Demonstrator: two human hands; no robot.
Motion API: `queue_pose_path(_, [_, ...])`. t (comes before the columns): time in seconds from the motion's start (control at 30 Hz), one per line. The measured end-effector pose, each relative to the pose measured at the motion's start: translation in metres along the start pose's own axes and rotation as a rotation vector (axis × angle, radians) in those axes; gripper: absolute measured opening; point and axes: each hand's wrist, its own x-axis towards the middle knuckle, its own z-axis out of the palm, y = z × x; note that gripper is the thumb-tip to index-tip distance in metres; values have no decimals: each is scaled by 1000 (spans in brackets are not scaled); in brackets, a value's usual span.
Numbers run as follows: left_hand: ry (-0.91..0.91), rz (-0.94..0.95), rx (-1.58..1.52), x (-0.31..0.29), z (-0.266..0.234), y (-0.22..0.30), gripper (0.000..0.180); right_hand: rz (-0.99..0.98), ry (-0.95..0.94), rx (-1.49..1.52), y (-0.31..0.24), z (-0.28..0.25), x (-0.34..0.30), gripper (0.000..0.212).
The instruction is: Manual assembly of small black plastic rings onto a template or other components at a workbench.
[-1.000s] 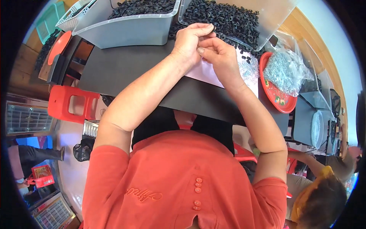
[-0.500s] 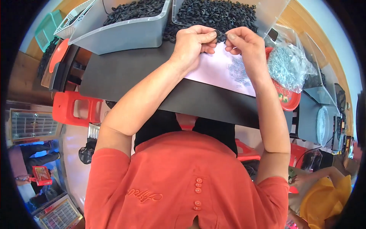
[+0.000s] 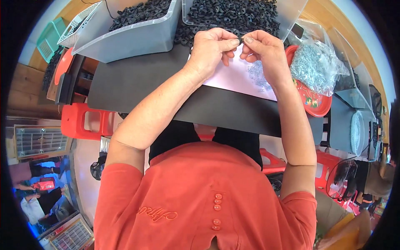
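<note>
Both my hands meet above the table's far side, fingertips nearly touching. Between them is a small black plastic part (image 3: 241,41), mostly covered by fingers. My left hand (image 3: 208,49) pinches it from one side with thumb and forefinger. From the other side my right hand (image 3: 268,52) closes its thumb and forefinger on the same piece. Below the hands lies a white sheet (image 3: 227,77) with a scatter of small clear bluish pieces (image 3: 257,75) on it. Loose black parts (image 3: 185,34) are heaped just beyond the left hand.
Two translucent bins, a left bin (image 3: 125,45) and a right bin (image 3: 287,21), hold many black parts. A clear bag of bluish pieces (image 3: 314,66) rests on a red tray (image 3: 321,106) at the right. Red stools (image 3: 85,121) stand beside the black table (image 3: 133,81). A person in yellow (image 3: 350,233) is at lower right.
My fingertips have drawn closer together, and the black part shows less than before. At lower right, the person in yellow has shifted lower in the view.
</note>
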Motion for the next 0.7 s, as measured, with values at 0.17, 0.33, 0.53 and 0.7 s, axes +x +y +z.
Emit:
queue_pose_path(0.17, [-5, 27, 11, -3, 1, 0, 10, -65, 31, -85, 0, 5, -2, 17])
queue_pose_path(0.33, [54, 16, 146, -5, 4, -3, 8, -140, 78, -228, 7, 11, -5, 18])
queue_pose_path(0.53, [77, -25, 176, -6, 6, -4, 8, -84, 79, -164, 9, 12, -5, 18])
queue_pose_path(0.7, [72, -31, 179, -6, 6, -2, 7, -94, 64, -171, 8, 11, -6, 17])
